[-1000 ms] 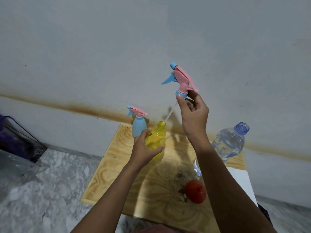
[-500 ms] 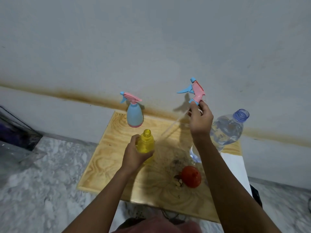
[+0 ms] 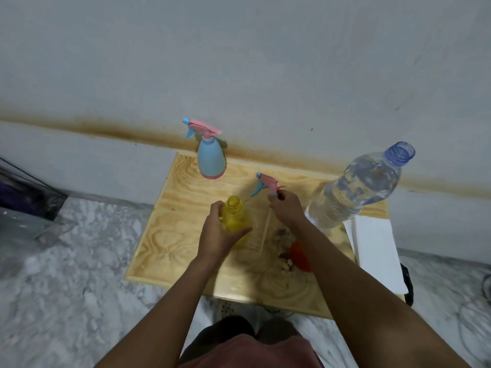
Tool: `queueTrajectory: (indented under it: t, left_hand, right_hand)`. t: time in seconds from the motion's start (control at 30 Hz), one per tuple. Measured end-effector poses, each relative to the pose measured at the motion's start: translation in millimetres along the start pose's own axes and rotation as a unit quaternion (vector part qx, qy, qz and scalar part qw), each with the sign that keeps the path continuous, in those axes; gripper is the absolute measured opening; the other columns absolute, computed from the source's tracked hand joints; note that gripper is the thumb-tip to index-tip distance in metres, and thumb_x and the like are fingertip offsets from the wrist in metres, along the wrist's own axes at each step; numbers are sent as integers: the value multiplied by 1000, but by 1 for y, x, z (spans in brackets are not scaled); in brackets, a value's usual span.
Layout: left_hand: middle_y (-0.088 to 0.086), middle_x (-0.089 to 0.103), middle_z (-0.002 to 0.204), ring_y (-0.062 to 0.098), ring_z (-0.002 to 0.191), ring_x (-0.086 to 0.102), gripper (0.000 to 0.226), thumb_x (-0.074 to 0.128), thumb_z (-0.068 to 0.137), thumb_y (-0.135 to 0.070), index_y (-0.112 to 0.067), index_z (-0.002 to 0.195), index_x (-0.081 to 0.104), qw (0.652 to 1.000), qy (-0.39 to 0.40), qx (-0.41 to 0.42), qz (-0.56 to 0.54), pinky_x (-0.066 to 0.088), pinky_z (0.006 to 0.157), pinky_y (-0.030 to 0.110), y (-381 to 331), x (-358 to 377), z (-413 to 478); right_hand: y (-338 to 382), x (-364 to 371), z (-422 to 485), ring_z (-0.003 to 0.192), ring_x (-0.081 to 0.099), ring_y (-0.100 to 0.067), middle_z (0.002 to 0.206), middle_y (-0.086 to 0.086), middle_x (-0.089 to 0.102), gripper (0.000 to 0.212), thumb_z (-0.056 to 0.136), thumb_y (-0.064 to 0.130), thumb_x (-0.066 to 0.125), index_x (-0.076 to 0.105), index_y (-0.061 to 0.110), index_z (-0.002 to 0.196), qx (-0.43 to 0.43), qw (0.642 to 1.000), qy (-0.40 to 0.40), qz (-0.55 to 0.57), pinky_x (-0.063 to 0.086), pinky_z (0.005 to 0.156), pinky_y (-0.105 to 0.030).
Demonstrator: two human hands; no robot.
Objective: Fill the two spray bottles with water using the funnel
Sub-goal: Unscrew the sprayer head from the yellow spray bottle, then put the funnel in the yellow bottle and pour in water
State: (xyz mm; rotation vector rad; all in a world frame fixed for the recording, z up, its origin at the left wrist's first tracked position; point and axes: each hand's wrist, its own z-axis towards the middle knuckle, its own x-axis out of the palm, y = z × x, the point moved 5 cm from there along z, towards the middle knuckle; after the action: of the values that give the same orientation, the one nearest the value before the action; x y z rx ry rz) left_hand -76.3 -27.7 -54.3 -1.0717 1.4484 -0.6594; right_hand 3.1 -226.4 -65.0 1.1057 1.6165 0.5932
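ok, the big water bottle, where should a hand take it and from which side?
Wrap the fingers round the mid-body of the water bottle, coming from the near side: it stands upright with the wall behind, and its neck is uncapped, so a top grip is likely out. Squeeze lightly.

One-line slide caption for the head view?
Left hand grips uncapped yellow bottle; right hand holds a detached sprayer head; blue spray bottle, water bottle and red funnel on the board.
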Motion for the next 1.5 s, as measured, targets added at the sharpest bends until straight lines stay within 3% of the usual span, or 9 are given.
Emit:
queueTrajectory:
  t: [0.13,0.27,0.37,0.5,0.6,0.8,1.1,1.27,1.5]
  left_hand:
    - [-11,57,114,9,104,56,83,90,67,-40,-26,133,43,999,23,33,25,47,82,27,-3,3,-6]
    - [-23,59,100,-9,93,58,56,83,76,-27,-53,108,45,995,36,81,44,44,78,8,-8,2,-12]
    - [-22,60,102,-5,91,58,57,83,77,-27,-54,109,44,994,34,90,51,40,76,1,-9,2,-12]
    - [-13,63,118,7,105,60,60,83,76,-40,-30,126,51,995,27,82,52,46,84,12,0,5,-11]
    - [-6,63,127,13,115,60,78,82,73,-52,-20,136,49,995,15,78,62,52,91,29,5,7,-9]
    - [-1,56,139,5,124,50,83,80,74,-50,-16,142,47,992,-4,115,57,40,96,21,-7,3,-16]
    - [-14,62,121,9,109,60,55,76,85,-40,-29,134,52,996,-8,93,11,47,86,24,-16,11,-18]
    - [-12,62,123,8,112,60,51,76,87,-38,-32,132,51,995,-19,98,-7,48,95,25,-18,14,-21]
    - [-12,63,123,9,115,59,53,79,83,-37,-32,129,53,995,-28,92,1,47,97,28,-19,15,-20]
  right_hand:
    - [-17,10,4,73,54,-21,81,-9,60,21,98,17,54,68,1,100,7,1000,12,-22,38,62,-29]
    - [-30,17,7,78,55,-21,90,-7,60,26,99,22,52,65,2,110,33,998,23,-40,41,64,-29]
    - [-36,23,8,83,57,-22,94,-6,61,29,99,28,51,65,5,113,38,998,13,-46,40,69,-30]
    - [-37,24,4,80,55,-19,92,-5,61,28,99,24,53,67,2,109,32,996,-17,-79,35,58,-25]
    - [-38,21,0,86,56,-19,101,-4,63,32,97,29,54,67,4,114,46,995,-33,-79,39,69,-26]
    - [-26,-3,-40,109,59,-19,124,-2,58,37,96,38,52,60,18,127,-12,991,-101,-82,48,90,-35]
    - [-76,-59,-127,98,59,-25,107,-8,63,37,85,31,67,63,14,117,-88,936,-282,-189,50,80,-36]
    - [-109,-65,-125,109,55,-24,119,-3,60,50,83,48,67,57,21,125,15,970,-199,-140,51,90,-41]
    - [-109,-69,-119,107,59,-26,113,-4,67,32,92,43,61,67,23,116,11,974,-178,-142,50,91,-44]
